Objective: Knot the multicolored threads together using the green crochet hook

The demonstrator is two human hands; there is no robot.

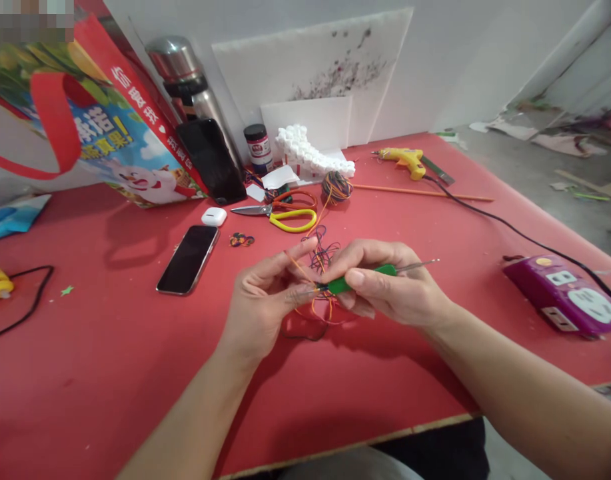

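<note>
Above the middle of the red table (110,373), my right hand (390,287) grips a crochet hook with a green handle (385,270); its metal shaft sticks out to the right. My left hand (265,300) pinches multicoloured yarn (321,257) against the hook's tip, forefinger stretched out with a strand over it. The yarn runs back across the table to a small ball (336,187).
Yellow-handled scissors (280,215), a dark phone (188,259), a white earbud case (214,216) and a small yarn piece (242,239) lie behind my hands. A yellow glue gun (404,161), a purple power strip (565,293), a thermos (185,80) and a printed bag (95,127) stand around.
</note>
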